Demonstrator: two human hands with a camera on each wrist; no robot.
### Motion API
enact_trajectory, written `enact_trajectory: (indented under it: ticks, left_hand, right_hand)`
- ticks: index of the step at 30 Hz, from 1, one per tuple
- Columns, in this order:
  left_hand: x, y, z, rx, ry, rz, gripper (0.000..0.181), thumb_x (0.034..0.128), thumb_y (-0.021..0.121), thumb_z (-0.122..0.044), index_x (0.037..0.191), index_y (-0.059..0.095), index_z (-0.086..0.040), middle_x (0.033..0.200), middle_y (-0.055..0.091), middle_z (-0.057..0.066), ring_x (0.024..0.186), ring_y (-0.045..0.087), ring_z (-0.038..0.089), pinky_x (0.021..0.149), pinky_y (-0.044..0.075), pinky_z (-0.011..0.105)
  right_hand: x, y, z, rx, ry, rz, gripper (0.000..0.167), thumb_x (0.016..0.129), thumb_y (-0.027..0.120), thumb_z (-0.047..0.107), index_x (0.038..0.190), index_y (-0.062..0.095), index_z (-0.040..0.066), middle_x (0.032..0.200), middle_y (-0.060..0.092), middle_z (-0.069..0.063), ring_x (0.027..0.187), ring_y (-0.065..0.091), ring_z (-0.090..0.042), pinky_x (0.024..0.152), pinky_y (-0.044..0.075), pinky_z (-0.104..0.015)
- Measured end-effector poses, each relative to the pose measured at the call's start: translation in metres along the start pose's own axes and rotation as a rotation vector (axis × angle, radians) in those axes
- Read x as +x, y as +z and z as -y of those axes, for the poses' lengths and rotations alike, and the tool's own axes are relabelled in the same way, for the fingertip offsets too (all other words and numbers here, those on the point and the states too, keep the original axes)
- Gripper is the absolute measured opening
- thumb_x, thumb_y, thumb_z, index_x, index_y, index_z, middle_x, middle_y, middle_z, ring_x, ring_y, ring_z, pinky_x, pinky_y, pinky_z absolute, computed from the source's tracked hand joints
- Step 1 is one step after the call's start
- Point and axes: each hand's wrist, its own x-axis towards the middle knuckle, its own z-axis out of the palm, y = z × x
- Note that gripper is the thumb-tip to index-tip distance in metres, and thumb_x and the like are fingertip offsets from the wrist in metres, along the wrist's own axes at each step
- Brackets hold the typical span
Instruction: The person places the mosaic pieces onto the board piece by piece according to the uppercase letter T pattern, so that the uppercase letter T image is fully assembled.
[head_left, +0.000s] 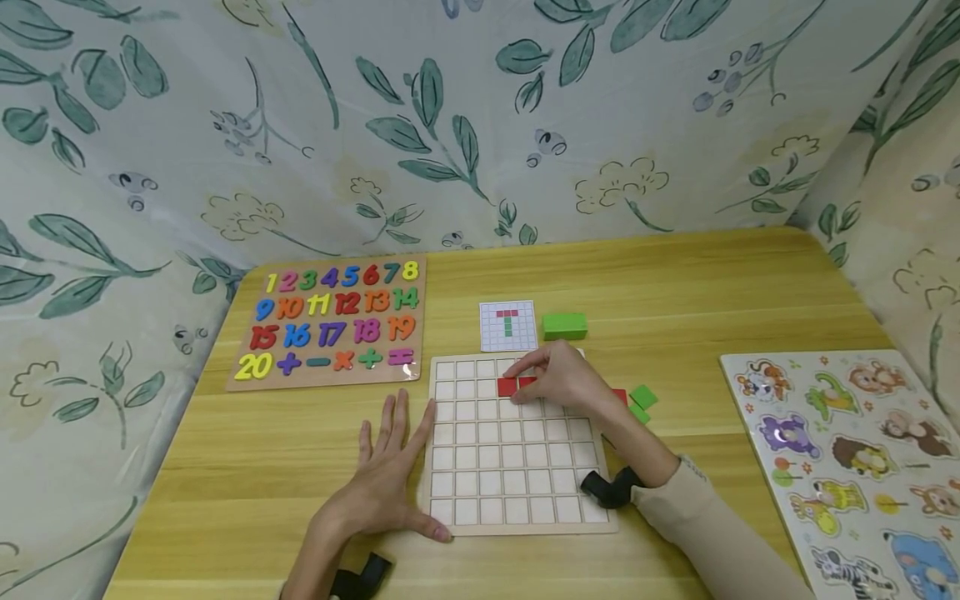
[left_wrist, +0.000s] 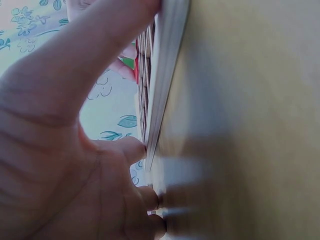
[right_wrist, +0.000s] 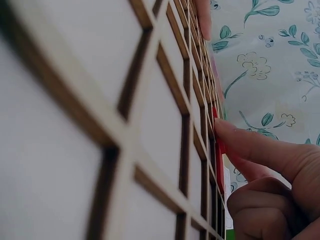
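A wooden grid board (head_left: 498, 529) with white cells lies in the middle of the table. Near its top edge, red square tiles (head_left: 507, 387) sit side by side. My right hand (head_left: 566, 379) pinches at a red tile there with thumb and index finger; in the right wrist view, the thumb and finger (right_wrist: 265, 155) meet around the red edge (right_wrist: 220, 172). The other fingers are curled in. My left hand (head_left: 382, 483) is spread along the board's left side, its thumb at the bottom left corner and index fingertip against the left edge.
Behind the board lie a pattern card (head_left: 508, 333) with a red and green T and a green block (head_left: 565, 326). Loose green tiles (head_left: 642, 396) are right of the board. A number puzzle (head_left: 326, 321) lies back left, an animal puzzle (head_left: 825, 450) at right.
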Motion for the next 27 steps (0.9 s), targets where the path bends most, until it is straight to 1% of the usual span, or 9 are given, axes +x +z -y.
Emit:
enact_trajectory:
  ticks: [1, 6, 12, 18, 22, 25, 27]
  left_hand:
    - [0.0, 0.0, 0.0, 0.003, -0.002, 0.002, 0.154, 0.0559, 0.097, -0.058, 0.168, -0.002, -0.022, 0.168, -0.034, 0.016, 0.155, -0.032, 0.041, 0.12, -0.02, 0.073]
    - [0.001, 0.001, 0.001, 0.007, 0.0, 0.004, 0.154, 0.056, 0.097, -0.059, 0.168, -0.002, -0.022, 0.168, -0.034, 0.017, 0.155, -0.032, 0.041, 0.12, -0.02, 0.073]
    - [0.0, 0.001, 0.001, 0.01, 0.0, 0.006, 0.154, 0.0563, 0.097, -0.059, 0.168, -0.003, -0.021, 0.168, -0.034, 0.017, 0.155, -0.032, 0.041, 0.12, -0.02, 0.073]
    - [0.001, 0.0, 0.0, 0.007, 0.001, 0.006, 0.154, 0.0561, 0.097, -0.059, 0.168, -0.003, -0.021, 0.168, -0.034, 0.017, 0.155, -0.032, 0.041, 0.12, -0.021, 0.073]
    - [0.0, 0.0, 0.0, 0.004, 0.006, 0.001, 0.155, 0.0556, 0.097, -0.059, 0.167, -0.003, -0.021, 0.167, -0.035, 0.017, 0.155, -0.032, 0.041, 0.12, -0.021, 0.073]
    - [0.0, -0.001, -0.001, -0.001, 0.011, 0.003, 0.155, 0.0557, 0.097, -0.059, 0.167, -0.003, -0.02, 0.167, -0.035, 0.018, 0.155, -0.033, 0.041, 0.12, -0.021, 0.072]
    - [-0.001, -0.001, -0.001, -0.008, 0.014, 0.001, 0.155, 0.0557, 0.097, -0.058, 0.167, -0.003, -0.019, 0.166, -0.035, 0.019, 0.155, -0.032, 0.042, 0.119, -0.021, 0.073]
  right_hand:
    - [0.0, 0.0, 0.0, 0.003, 0.001, 0.002, 0.025, 0.075, 0.092, 0.011, 0.098, 0.084, 0.015, 0.063, 0.028, 0.007, 0.068, 0.028, -0.015, 0.057, 0.019, -0.026]
    - [0.001, 0.001, -0.001, 0.033, -0.002, 0.008, 0.025, 0.076, 0.091, 0.01, 0.1, 0.084, 0.014, 0.06, 0.024, 0.007, 0.061, 0.024, -0.013, 0.054, 0.017, -0.023]
    - [0.001, 0.002, -0.001, 0.059, 0.004, 0.016, 0.025, 0.076, 0.091, 0.008, 0.1, 0.084, 0.013, 0.057, 0.025, 0.007, 0.057, 0.023, -0.012, 0.052, 0.017, -0.022]
    - [-0.003, -0.001, -0.002, 0.078, 0.008, 0.055, 0.027, 0.08, 0.088, 0.011, 0.106, 0.083, 0.017, 0.058, 0.026, 0.005, 0.056, 0.025, -0.013, 0.052, 0.018, -0.023]
    - [-0.007, -0.01, -0.005, 0.076, -0.027, 0.049, 0.027, 0.084, 0.086, 0.015, 0.111, 0.082, 0.016, 0.059, 0.028, 0.004, 0.056, 0.026, -0.014, 0.052, 0.019, -0.023]
    - [-0.012, -0.024, -0.009, 0.059, -0.054, 0.039, 0.027, 0.088, 0.083, 0.017, 0.115, 0.08, 0.012, 0.059, 0.028, 0.004, 0.057, 0.027, -0.015, 0.052, 0.021, -0.023]
    - [-0.017, -0.033, -0.013, 0.052, -0.052, 0.032, 0.029, 0.089, 0.082, 0.019, 0.117, 0.079, 0.01, 0.06, 0.027, 0.004, 0.057, 0.027, -0.015, 0.052, 0.021, -0.024]
